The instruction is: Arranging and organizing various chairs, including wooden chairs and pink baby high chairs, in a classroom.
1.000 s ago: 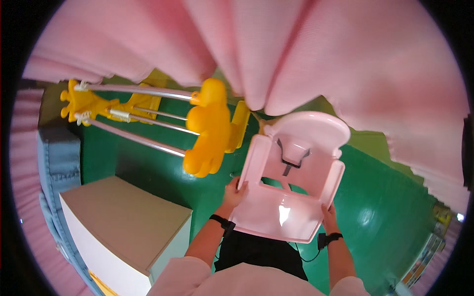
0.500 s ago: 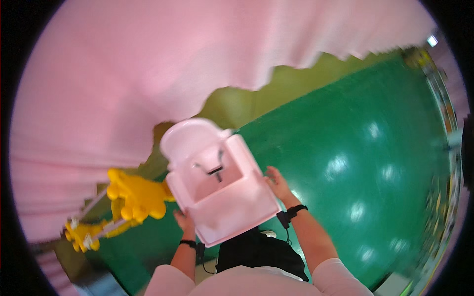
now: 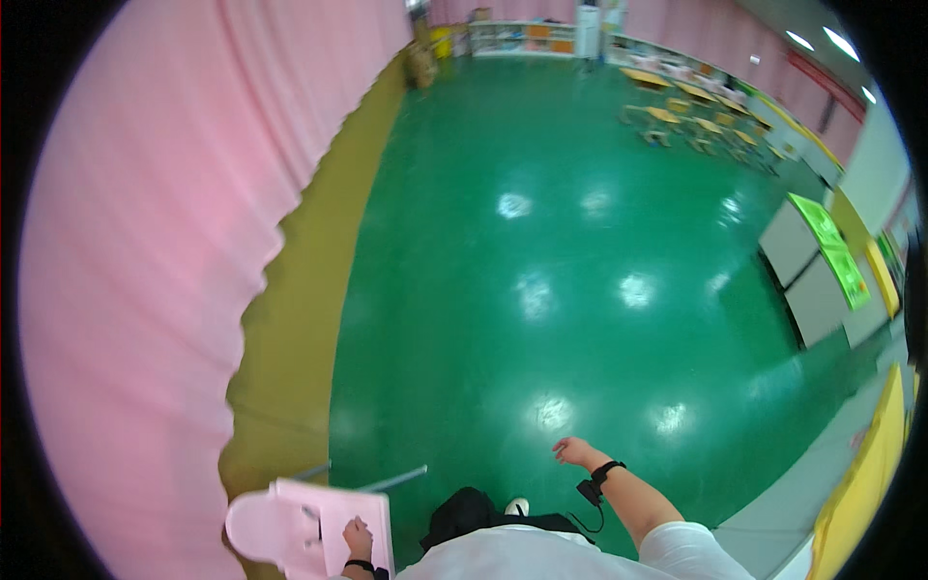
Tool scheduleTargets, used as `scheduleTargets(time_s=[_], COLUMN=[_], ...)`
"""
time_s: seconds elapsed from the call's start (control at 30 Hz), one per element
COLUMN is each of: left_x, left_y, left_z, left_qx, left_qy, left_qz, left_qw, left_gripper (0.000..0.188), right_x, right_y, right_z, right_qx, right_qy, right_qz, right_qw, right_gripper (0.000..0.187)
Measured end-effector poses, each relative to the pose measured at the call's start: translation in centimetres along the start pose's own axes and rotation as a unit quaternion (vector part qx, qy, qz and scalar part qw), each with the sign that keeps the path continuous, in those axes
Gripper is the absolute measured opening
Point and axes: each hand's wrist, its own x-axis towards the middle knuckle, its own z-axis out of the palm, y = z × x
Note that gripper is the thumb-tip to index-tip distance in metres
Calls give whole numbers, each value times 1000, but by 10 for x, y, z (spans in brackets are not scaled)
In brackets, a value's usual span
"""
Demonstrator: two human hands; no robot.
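Head view: green floor [image 3: 454, 319], glossy with light reflections, fills most of the room. Pink curtain [image 3: 145, 290] runs down the left side, tan strip [image 3: 309, 329] between its wavy hem and the green. Low shelf unit [image 3: 522, 39] at the far wall, small items on it. Group of wooden tables [image 3: 696, 92] and stools far right, blurry. Pale cabinet [image 3: 817, 290] with bright green top panels on the right; yellow panel [image 3: 865, 474] nearer, lower right.

Pink high chair [image 3: 280, 527] is at lower left, beside the person, cut off by the frame edge. Backrest points left, tray toward the person, metal legs [image 3: 391, 480] poking out past it.

Left hand [image 3: 357, 537] is over the tray, fingers curled; can't tell if it's gripping or just resting. Right hand [image 3: 577, 451] is out in the air above the floor, fingers loosely bent, slightly apart, well away from the chair. White shoe [image 3: 518, 507] below. Black wristbands [image 3: 607, 471] on both arms.
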Motion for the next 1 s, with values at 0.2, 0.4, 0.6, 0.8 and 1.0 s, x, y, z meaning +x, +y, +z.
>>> scheduleTargets(time_s=[0.2, 0.4, 0.6, 0.8, 1.0], left_x=[134, 180, 257, 302, 346], left_y=[81, 305, 442, 706, 937], left_z=[47, 173, 263, 434, 593], left_qx=[106, -11, 103, 149, 165], left_qy=[-191, -394, -411, -483, -532], left_qz=[30, -23, 127, 353, 468], left_qw=[975, 919, 897, 788, 686], left_gripper=[24, 19, 19, 19, 23], right_x=[-9, 16, 19, 70, 180], right_y=[-3, 50, 95, 75, 0], right_z=[-86, -190, -257, -376, -574], right_qx=[350, 346, 449, 640, 636], right_qy=[62, 115, 190, 283, 347], right_qz=[-38, 72, 216, 183, 63], right_qw=[934, 928, 846, 690, 687], right_gripper=[38, 29, 27, 21, 22])
